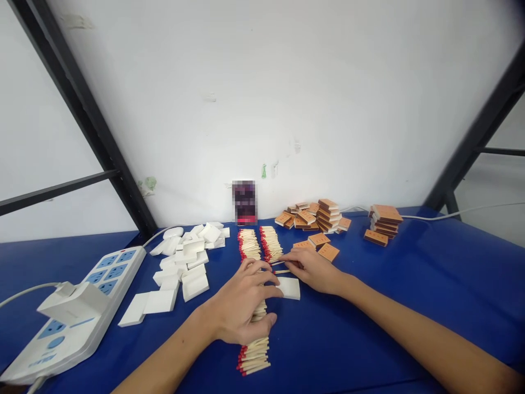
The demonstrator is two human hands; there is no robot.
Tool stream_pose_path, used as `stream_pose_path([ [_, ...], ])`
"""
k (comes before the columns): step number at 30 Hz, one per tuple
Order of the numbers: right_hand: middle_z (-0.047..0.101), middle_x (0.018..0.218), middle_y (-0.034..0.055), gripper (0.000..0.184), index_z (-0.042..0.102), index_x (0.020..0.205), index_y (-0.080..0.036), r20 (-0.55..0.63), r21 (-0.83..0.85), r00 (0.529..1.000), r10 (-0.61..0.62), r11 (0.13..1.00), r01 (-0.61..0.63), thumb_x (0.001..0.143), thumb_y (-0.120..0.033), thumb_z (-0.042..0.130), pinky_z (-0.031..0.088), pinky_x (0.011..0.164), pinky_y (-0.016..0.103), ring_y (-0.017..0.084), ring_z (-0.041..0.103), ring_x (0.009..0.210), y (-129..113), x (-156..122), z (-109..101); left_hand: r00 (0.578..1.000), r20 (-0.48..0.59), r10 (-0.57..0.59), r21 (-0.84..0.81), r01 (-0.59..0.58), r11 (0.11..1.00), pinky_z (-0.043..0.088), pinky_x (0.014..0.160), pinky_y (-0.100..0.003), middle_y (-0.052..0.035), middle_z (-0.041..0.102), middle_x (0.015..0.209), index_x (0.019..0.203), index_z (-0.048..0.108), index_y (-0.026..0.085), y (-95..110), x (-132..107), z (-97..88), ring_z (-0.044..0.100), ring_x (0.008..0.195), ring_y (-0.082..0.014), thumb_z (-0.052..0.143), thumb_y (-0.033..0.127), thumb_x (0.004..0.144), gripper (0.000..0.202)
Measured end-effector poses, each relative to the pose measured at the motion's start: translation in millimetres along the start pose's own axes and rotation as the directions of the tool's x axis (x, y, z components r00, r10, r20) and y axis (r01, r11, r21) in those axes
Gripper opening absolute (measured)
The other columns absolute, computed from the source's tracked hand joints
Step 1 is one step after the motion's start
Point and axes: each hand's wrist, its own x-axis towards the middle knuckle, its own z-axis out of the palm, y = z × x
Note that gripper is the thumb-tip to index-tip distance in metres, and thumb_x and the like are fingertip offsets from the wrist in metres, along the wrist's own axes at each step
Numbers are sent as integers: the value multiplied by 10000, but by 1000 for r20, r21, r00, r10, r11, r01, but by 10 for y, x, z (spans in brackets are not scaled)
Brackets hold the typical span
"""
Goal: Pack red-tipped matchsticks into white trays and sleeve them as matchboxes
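Note:
Two columns of red-headed matchsticks lie on the blue table; the right column (269,243) ends at my right hand's fingertips. My right hand (314,268) is closed, fingers bent around a few matchsticks (282,271) at the near end of that column. A white matchbox tray (289,288) lies just below it. My left hand (248,301) is over the left column, palm down with thumb and fingers apart, its fingertips at the tray's left edge. More matchsticks (254,355) show below the left thumb, while the hand hides the column's middle.
White matchbox trays (194,284) are heaped on the left beside a power strip (94,301) with a plugged-in charger. Orange matchbox sleeves (305,217) are piled at the back right, and a stack (385,213) stands farther right. A blurred-out dark object (245,202) leans against the wall.

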Motion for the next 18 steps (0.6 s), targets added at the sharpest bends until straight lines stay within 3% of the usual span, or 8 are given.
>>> stream_pose_path([
  [4,664,857,72,320,705,1097,-190,30,-56,1000,-1,998,3,931,-179,432,418,693,282,186,588,784,-16,2,-16,996,-89,10,-101,-19,995,347,1009,-438,-84,643,1133,1093,654,205,-45,-19,-9,494,1106,-267,552,263,796,319],
  [7,673,877,80,308,702,1091,-179,27,-33,1000,11,999,-10,917,-180,448,422,701,287,187,592,787,-35,-9,-26,972,-235,-16,-165,-24,986,387,947,-415,-111,637,1112,1034,660,182,-127,-40,4,523,1049,-249,458,285,872,279],
  [9,678,868,79,284,707,1052,-167,12,16,999,35,999,-35,921,-207,457,419,683,283,179,589,759,-33,-18,-22,925,-367,-99,-199,26,980,411,856,-381,-113,649,987,949,662,163,-196,-56,28,546,938,-222,388,297,922,306],
  [12,658,775,51,274,703,999,-167,-2,72,997,83,994,-83,939,-278,459,396,622,272,159,557,665,-21,-14,-12,810,-536,-240,-206,150,967,380,764,-360,-70,619,739,721,619,164,-302,-70,80,522,757,-189,375,338,939,370],
  [14,636,727,31,266,697,956,-176,5,71,995,100,993,-100,939,-300,462,375,602,264,152,536,639,-20,13,-16,778,-556,-293,-200,217,955,358,746,-352,-44,578,620,595,563,170,-361,-66,118,494,670,-168,350,340,953,450],
  [18,601,659,-8,175,663,851,-184,75,48,994,86,995,-89,894,-254,508,341,576,244,128,502,594,-42,120,-60,735,-563,-379,-266,273,924,337,688,-313,-17,552,557,554,535,160,-429,-39,189,472,577,-129,327,335,972,499],
])
